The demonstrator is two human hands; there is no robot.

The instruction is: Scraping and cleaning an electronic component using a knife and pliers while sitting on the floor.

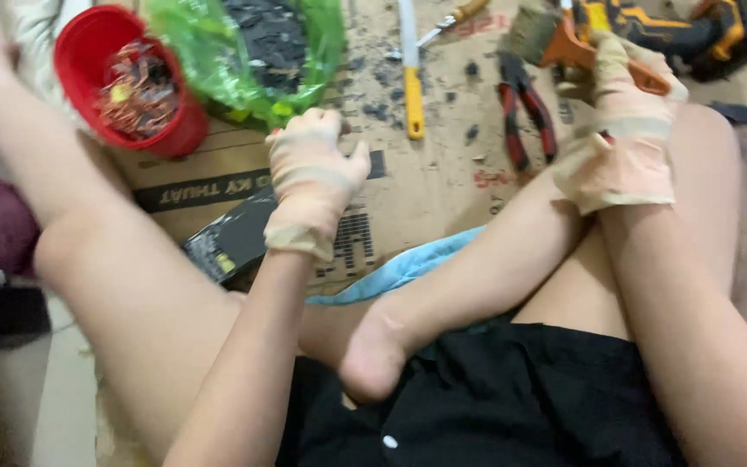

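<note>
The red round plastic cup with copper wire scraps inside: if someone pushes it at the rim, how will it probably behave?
The red round plastic cup looks tall for its base, so a rim push would probably tip it. The tangled copper wire scraps nearly fill it, likely adding weight, and could spill onto the brown cardboard sheet. The green plastic bag leaning against it may cushion one side.

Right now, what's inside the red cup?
The red cup holds a tangle of thin copper-coloured wire bits, piled near the top. Whatever lies under that pile, and the cup's bottom, is covered and can't be seen.
</note>
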